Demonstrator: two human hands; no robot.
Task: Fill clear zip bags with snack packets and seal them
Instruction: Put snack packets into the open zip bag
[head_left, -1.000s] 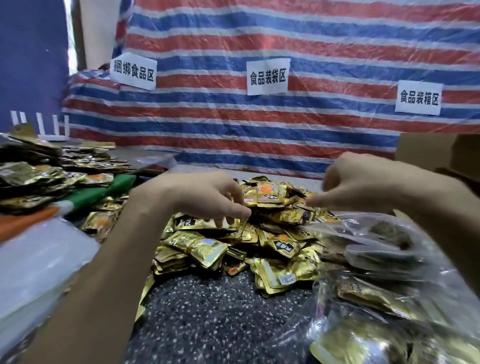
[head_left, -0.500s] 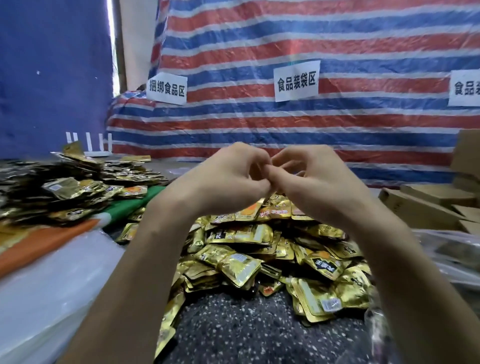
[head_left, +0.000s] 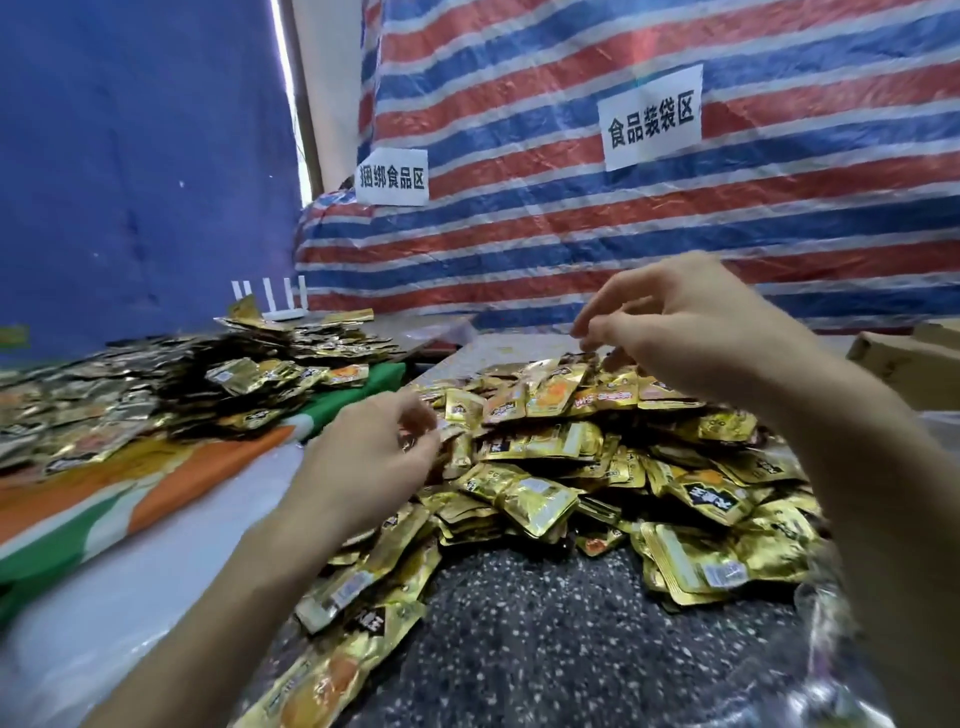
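A heap of gold foil snack packets (head_left: 550, 457) lies on the speckled dark table (head_left: 519, 639). My left hand (head_left: 374, 457) is low at the heap's left edge, its curled fingertips touching a packet there. Motion blur hides whether it grips the packet. My right hand (head_left: 675, 332) hovers above the far side of the heap, fingers loosely curled, with nothing visible in them. A corner of a clear zip bag (head_left: 831, 675) with packets inside shows at the lower right, partly hidden by my right forearm.
A second spread of gold packets (head_left: 156, 395) covers an orange, white and green sheet (head_left: 171, 483) on the left. Cardboard boxes (head_left: 904, 364) stand at the right edge. A striped tarp with paper signs (head_left: 649, 117) hangs behind, and a white router (head_left: 280, 306) sits by it.
Half a second ago my hands met above the heap; they have parted. The left dropped to the heap's left edge and the right rose. The view swung left, so the bag is mostly out of frame.
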